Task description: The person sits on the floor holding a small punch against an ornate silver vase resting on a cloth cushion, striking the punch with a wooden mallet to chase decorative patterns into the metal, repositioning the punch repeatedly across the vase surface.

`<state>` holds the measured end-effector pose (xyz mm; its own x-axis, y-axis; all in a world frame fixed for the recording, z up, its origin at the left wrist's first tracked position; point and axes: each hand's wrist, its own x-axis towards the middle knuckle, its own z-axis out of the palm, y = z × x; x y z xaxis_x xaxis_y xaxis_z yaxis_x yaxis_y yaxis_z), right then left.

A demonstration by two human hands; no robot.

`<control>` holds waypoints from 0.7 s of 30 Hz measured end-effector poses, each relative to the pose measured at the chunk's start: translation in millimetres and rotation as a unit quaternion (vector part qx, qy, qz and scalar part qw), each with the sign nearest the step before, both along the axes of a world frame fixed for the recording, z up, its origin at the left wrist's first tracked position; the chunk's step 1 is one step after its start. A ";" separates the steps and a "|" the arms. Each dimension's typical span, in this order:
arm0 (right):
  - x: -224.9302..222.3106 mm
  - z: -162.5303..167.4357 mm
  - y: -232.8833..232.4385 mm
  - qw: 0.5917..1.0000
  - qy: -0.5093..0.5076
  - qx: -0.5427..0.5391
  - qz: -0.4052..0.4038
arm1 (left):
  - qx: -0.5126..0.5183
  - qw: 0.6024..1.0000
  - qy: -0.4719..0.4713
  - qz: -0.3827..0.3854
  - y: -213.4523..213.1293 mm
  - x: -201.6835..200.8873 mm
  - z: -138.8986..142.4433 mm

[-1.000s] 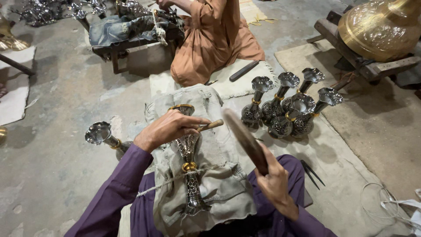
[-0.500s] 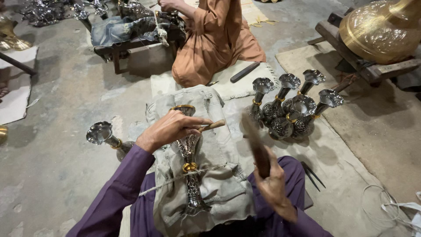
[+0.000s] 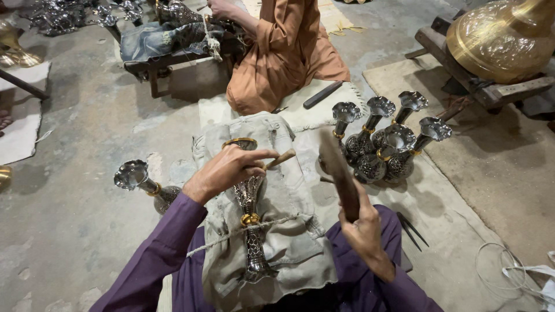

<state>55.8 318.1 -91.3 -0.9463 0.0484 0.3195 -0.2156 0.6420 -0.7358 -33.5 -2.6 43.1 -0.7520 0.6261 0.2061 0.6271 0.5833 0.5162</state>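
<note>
Your left hand (image 3: 222, 170): bare, no glove, no ring visible. Left sleeve (image 3: 156, 248): plain purple cloth, long, ending at wrist, soft folds along forearm. Your right hand (image 3: 364, 228): bare likewise, no wristband in sight. Right sleeve (image 3: 399, 283): same purple cloth, cuff loose at wrist (no buttons or stitching discernible). Same purple cloth also over your lap (image 3: 188, 277), so garment reads as one plain colour, without pattern or markings.

1. Grey, stained concrete floor (image 3: 87, 190) carries everything.
2. Beige woven mat (image 3: 503, 167) lies on it.
3. Cluster of silver fluted metal vases (image 3: 384, 144) stands on pale cloth (image 3: 324, 112).
4. Lone silver vase (image 3: 141, 182) lies left.
</note>
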 end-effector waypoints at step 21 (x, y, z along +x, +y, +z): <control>15.7 7.4 13.9 0.991 -0.021 -0.061 0.116 | 0.210 0.966 -0.150 0.001 -12.8 -22.5 -9.5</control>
<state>71.5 332.0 -83.8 -0.9488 -0.1358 0.2851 -0.3146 0.4841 -0.8165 -56.0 -15.4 33.7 -0.8184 0.5331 0.2146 0.4124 0.2847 0.8654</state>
